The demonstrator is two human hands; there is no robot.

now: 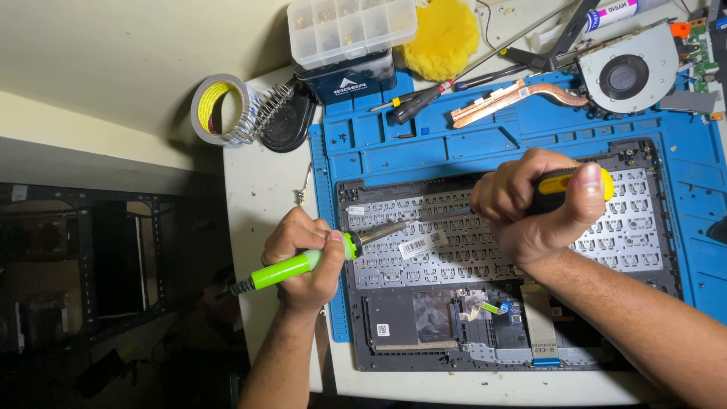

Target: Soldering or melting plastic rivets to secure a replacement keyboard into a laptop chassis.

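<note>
Two hands work over an open laptop base [424, 333] on a blue mat [681, 250]. The left hand [303, 254] has its fingers closed around a green soldering iron [291, 269], its tip on the keyboard back. The right hand [530, 204] grips a yellow-handled tool [556, 185], maybe a screwdriver, whose shaft points left, near the iron's tip.

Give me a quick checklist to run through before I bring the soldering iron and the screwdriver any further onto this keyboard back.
1. Left hand grips soldering iron by its green handle, clear of the metal: ok.
2. Right hand closed around screwdriver: ok.
3. Laptop shell lies on blue mat: ok.
4. Iron tip over the white barcode sticker: not ok.
5. Iron hot: cannot tell.
6. Screwdriver tip seated on keyboard back: cannot tell.
</note>
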